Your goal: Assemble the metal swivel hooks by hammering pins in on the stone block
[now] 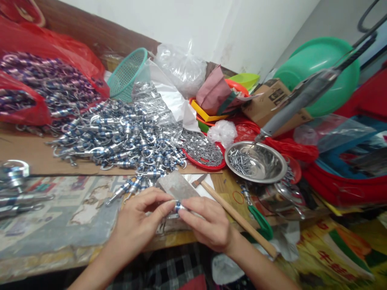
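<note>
Between the fingertips of both hands is a small silver hook bolt (177, 206) with a blue ring, mostly covered by the fingers. My left hand (140, 219) pinches it from the left, thumb and index finger together. From the other side, my right hand (210, 223) grips it with thumb and fingers. Just beyond the hands lies a flat grey metal block (177, 184). A wooden-handled hammer (238, 219) rests slantwise to the right of it. A large heap of hook bolts (121, 137) with blue rings spreads over cardboard at the left.
A steel bowl (272, 163) with nails or pins stands right of a red tray (198, 161) of small metal pieces. A grey tool on an arm (299, 100) hangs over the bowl. Green-handled pliers (260, 223) lie near the front edge. Red bags (90, 52) hold more bolts.
</note>
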{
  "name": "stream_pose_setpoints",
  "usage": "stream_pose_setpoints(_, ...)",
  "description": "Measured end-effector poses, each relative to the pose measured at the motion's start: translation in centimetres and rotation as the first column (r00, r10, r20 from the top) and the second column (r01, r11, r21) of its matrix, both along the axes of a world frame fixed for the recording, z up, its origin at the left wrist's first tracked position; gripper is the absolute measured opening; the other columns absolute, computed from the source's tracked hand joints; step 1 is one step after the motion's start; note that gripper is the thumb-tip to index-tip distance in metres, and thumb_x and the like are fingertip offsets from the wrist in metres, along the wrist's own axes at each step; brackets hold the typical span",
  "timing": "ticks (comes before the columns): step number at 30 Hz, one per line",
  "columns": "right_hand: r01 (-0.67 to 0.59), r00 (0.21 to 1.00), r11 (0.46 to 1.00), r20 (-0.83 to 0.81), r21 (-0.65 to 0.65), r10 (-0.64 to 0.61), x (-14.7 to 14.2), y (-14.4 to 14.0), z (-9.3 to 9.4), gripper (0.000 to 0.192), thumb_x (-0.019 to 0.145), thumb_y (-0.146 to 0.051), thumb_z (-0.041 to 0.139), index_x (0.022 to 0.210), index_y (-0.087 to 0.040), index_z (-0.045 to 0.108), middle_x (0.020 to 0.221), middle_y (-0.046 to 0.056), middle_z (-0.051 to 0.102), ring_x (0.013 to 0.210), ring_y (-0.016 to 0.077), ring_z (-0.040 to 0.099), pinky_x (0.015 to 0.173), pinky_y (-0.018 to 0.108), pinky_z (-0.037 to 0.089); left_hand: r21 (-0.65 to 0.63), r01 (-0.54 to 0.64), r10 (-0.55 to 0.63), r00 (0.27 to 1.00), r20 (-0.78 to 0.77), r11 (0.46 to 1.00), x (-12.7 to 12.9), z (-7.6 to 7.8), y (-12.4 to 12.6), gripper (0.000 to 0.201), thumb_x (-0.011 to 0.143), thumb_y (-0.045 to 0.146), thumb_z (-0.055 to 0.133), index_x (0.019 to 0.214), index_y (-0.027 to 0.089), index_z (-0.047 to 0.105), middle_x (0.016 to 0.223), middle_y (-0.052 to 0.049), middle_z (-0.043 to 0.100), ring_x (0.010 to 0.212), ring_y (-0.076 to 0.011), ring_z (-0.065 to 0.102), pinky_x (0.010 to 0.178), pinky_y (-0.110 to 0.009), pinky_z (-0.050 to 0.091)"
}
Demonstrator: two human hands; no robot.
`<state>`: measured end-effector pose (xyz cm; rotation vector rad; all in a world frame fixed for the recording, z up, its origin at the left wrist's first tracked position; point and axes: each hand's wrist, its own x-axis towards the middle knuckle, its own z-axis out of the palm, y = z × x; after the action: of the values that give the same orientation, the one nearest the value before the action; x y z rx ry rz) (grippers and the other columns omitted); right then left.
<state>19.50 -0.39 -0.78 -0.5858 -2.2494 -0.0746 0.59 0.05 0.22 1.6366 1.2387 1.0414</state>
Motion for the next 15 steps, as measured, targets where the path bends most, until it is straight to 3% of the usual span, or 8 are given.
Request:
stream_pose_setpoints(5, 0.023, 1.0, 1.0, -0.007, -0.012, -0.023, -0.1, 0.3, 0.5, 0.03, 0.081, -0.005, 0.049, 0.107, -0.014, 0.061, 0.091, 0.012, 0.068, 0.086, 0.0182, 0.064, 0.07, 0.028, 0.054, 0.045, 0.047, -0.046, 0.999, -0.024, 0.998, -0.3, 0.6, 0.1, 0.016, 0.076, 0.029, 0.059, 0.066, 0.022, 0.07, 0.079, -0.002, 0.067, 0.078, -0.0187, 0.061, 0.073, -0.027, 0.045)
stream_pose_setpoints(9, 0.052, 0.988, 0.973, -0.132, -0.227, -0.083, -0.9, -0.2, 0.5, 0.031, 0.081, -0.007, 0.051, 0.106, -0.02, 0.064, 0.092, 0.009, 0.068, 0.08, 0.0155, 0.065, 0.066, 0.025, 0.055, -0.174, 0.058, -0.039, 0.994, 0.106, 0.983, -0.3, 0.2, 0.0, 0.015, 0.072, 0.033, 0.064, 0.08, 0.022, 0.071, 0.081, -0.002, 0.072, 0.076, -0.0201, 0.064, 0.072, -0.029, 0.05)
stream_pose_setpoints(12, 0.029, 0.963, 0.888, -0.225, -0.458, -0.147, -1.3, -0.2, 1.0, 0.017, 0.08, -0.017, 0.059, 0.092, -0.019, 0.071, 0.081, 0.007, 0.07, 0.071, 0.0144, 0.066, 0.062, 0.023, 0.054, -0.35, 0.016, 0.084, 0.959, 0.27, 0.937, 0.0, -0.2, -0.2, 0.046, 0.056, 0.031, 0.076, 0.1, 0.019, 0.065, 0.093, -0.005, 0.073, 0.084, -0.023, 0.066, 0.075, -0.031, 0.053)
stream_pose_setpoints(14, 0.022, 0.97, 0.81, -0.183, -0.586, -0.159, -1.0, 0.8, 1.5, 0.01, 0.077, -0.022, 0.063, 0.08, -0.02, 0.073, 0.075, 0.005, 0.07, 0.067, 0.0137, 0.066, 0.061, 0.023, 0.054, -0.402, 0.024, 0.122, 0.935, 0.332, 0.915, 0.3, -0.4, -0.2, 0.06, 0.053, 0.029, 0.077, 0.11, 0.018, 0.059, 0.096, -0.006, 0.072, 0.087, -0.023, 0.065, 0.077, -0.031, 0.053)
stream_pose_setpoints(15, 0.082, 0.973, 0.78, -0.121, -0.621, -0.199, -0.5, 1.8, 1.7, 0.01, 0.077, -0.025, 0.064, 0.077, -0.02, 0.073, 0.074, 0.003, 0.07, 0.068, 0.0133, 0.066, 0.062, 0.023, 0.053, -0.414, 0.037, 0.123, 0.928, 0.352, 0.909, 0.4, -0.4, -0.1, 0.063, 0.055, 0.029, 0.077, 0.113, 0.017, 0.055, 0.093, -0.006, 0.072, 0.087, -0.0223, 0.065, 0.077, -0.031, 0.053)
